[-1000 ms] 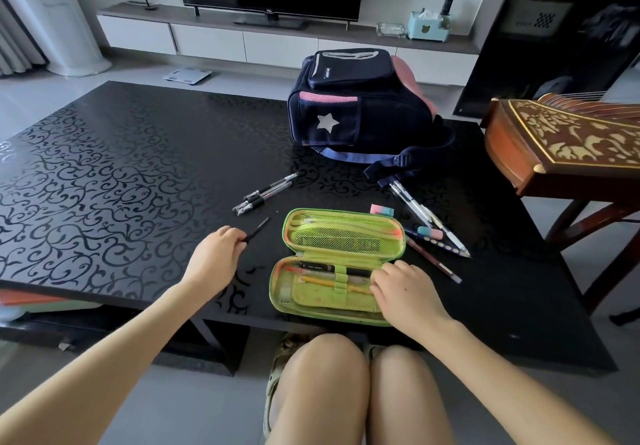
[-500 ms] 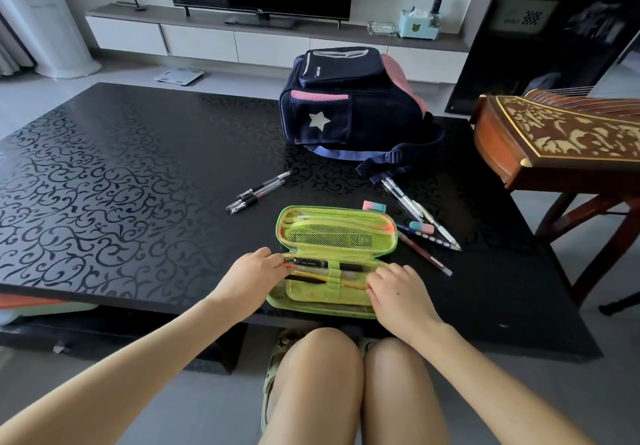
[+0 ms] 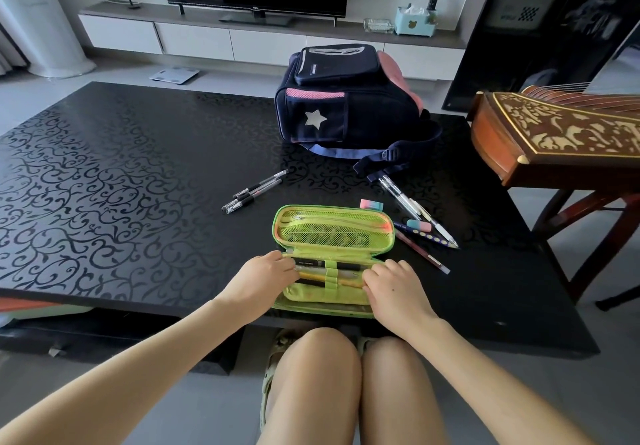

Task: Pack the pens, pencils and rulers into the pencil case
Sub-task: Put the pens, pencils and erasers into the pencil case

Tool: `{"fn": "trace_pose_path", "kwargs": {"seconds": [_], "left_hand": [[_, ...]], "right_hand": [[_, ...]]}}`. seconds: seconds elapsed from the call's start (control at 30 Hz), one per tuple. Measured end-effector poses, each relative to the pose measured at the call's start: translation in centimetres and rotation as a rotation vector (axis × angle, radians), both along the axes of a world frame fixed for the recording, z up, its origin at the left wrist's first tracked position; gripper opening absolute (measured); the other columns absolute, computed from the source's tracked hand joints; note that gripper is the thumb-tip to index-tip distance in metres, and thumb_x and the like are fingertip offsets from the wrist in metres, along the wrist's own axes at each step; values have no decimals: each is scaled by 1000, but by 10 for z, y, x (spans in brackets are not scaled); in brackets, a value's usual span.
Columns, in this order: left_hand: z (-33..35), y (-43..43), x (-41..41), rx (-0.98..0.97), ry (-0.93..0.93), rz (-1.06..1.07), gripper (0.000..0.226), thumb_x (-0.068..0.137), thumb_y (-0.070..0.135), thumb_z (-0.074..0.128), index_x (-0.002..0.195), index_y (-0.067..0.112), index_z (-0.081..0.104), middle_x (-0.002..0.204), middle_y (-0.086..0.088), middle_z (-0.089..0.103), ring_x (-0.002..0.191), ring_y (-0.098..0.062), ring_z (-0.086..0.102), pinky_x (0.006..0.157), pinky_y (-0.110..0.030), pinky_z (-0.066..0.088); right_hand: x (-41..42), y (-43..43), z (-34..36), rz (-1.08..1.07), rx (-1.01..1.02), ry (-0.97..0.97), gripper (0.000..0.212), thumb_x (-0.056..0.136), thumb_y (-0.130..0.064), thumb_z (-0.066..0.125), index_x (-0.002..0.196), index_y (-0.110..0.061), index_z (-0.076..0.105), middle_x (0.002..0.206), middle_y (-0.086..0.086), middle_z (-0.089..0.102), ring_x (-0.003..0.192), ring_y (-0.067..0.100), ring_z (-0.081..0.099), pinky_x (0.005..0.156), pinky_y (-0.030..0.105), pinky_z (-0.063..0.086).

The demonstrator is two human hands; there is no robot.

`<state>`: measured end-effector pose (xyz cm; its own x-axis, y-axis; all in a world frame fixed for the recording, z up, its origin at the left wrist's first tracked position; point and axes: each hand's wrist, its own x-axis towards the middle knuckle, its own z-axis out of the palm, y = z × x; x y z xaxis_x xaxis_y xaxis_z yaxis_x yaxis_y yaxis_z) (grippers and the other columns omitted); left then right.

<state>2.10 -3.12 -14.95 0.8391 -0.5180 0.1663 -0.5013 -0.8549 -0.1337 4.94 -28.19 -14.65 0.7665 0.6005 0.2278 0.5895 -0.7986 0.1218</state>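
Observation:
The green pencil case [image 3: 333,234] lies open near the table's front edge, mesh lid flat behind. Its lower half holds a few pens and a yellow pencil [image 3: 343,273] under a green elastic loop. My left hand [image 3: 262,278] is at the case's left end, fingers curled on a black pen [image 3: 311,282] lying in the lower half. My right hand [image 3: 394,288] holds the case's right end with bent fingers. Two black pens [image 3: 254,191] lie loose to the left behind the case. Clear pens [image 3: 414,207], a dotted pencil [image 3: 437,237] and a red pencil [image 3: 420,252] lie to the right.
A navy backpack [image 3: 346,105] stands behind the case. Two small erasers [image 3: 371,204] [image 3: 419,225] lie by the lid. A carved wooden instrument [image 3: 561,139] on a stand juts over the black table [image 3: 104,185] at its right side. My knees are under the front edge.
My left hand has brought a black pen from the table left of the case into the case's lower half. My right hand has stayed on the case's right end.

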Motion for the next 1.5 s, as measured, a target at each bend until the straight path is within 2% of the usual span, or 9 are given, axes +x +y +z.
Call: {"fn": "trace_pose_path", "kwargs": {"seconds": [0.13,0.23,0.4,0.6,0.73,0.93,1.2,1.4,1.5], "left_hand": [[-2,-27,7,-76,60,4,30,49,4,84,64,21,65,62,8,58,55,-16,55,45,-21,49],[-2,-47,14,-276,193,64,2,81,13,66,80,12,67,82,-2,65,78,-22,57,67,-34,51],[0,-35,12,-489,269,91,15,82,26,67,87,12,68,86,-2,67,85,-22,55,74,-34,48],[-2,36,46,-495,-16,448,11,88,14,58,88,9,68,88,-10,63,83,-31,53,77,-45,48],[-4,70,85,-329,31,693,23,89,11,54,107,-2,60,106,-23,55,96,-40,47,81,-47,45],[-10,78,123,-52,72,662,31,91,29,52,109,4,55,109,-16,54,100,-34,48,82,-40,41],[-10,70,133,-367,194,710,24,91,19,53,103,0,43,104,-25,54,94,-42,52,70,-43,42],[-8,67,142,-344,215,787,18,93,16,45,102,0,42,97,-22,61,81,-38,56,58,-36,37],[-8,70,142,-180,122,765,17,92,16,46,102,3,49,103,-18,58,90,-35,54,65,-39,42]], "right_hand": [[0,0,-1,-12,-10,15,30,50,-13,84,56,-19,56,54,-5,55,51,19,53,50,26,40],[0,2,-1,-3,3,20,29,51,-15,85,57,-18,57,54,-4,56,51,19,54,49,27,41],[3,1,-1,17,39,25,24,61,-19,81,59,-18,57,56,-4,57,53,20,54,51,29,41],[20,13,11,19,95,7,18,67,-20,78,63,-18,60,59,-4,59,57,21,56,58,31,46],[27,26,13,28,81,12,21,66,-21,79,62,-19,59,58,-5,57,55,19,54,57,32,48],[33,31,8,34,65,15,19,65,-23,79,64,-19,61,61,-5,59,57,18,56,55,32,48],[33,27,5,21,72,29,17,68,-20,77,64,-18,60,63,-4,59,58,19,55,56,33,49],[32,18,5,10,67,40,18,67,-20,77,65,-18,59,63,-4,59,59,20,55,57,33,50],[34,17,4,15,65,40,18,67,-21,77,65,-19,60,63,-4,59,59,19,55,56,32,50]]}}
